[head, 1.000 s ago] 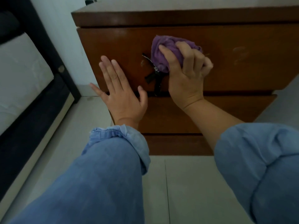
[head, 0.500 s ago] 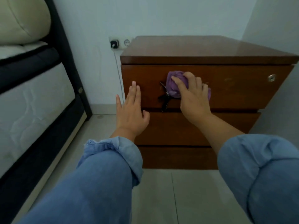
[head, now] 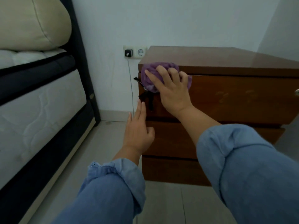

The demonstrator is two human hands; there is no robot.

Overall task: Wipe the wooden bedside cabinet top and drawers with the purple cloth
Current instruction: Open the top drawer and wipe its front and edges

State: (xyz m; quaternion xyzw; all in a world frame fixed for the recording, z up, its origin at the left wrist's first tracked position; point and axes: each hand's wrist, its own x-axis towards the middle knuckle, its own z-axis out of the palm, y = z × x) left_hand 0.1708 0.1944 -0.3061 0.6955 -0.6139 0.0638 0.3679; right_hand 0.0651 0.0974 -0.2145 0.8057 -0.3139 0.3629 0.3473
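Note:
The wooden bedside cabinet (head: pixel 234 97) stands against the wall, with a glossy top and three drawer fronts. My right hand (head: pixel 171 88) grips the bunched purple cloth (head: pixel 148 75) and presses it against the top drawer's upper left corner, at the edge of the cabinet top. A black tasselled strap (head: pixel 148 98) hangs below the cloth. My left hand (head: pixel 138 128) has straight fingers that rest on the cabinet's left front edge, by the gap between the top and middle drawers. It holds nothing.
A bed with a white mattress (head: pixel 37 110) and dark frame (head: pixel 87 62) stands on the left, a cream cushion (head: pixel 30 21) on it. A wall socket with a charger (head: pixel 129 53) and hanging cable lies left of the cabinet. A metal knob (head: pixel 296 92) shows at the drawer's right. Tiled floor below.
My right hand has carried the cloth from the middle of the top drawer to its upper left corner. My left hand has slid to the cabinet's left edge. The view has pulled back.

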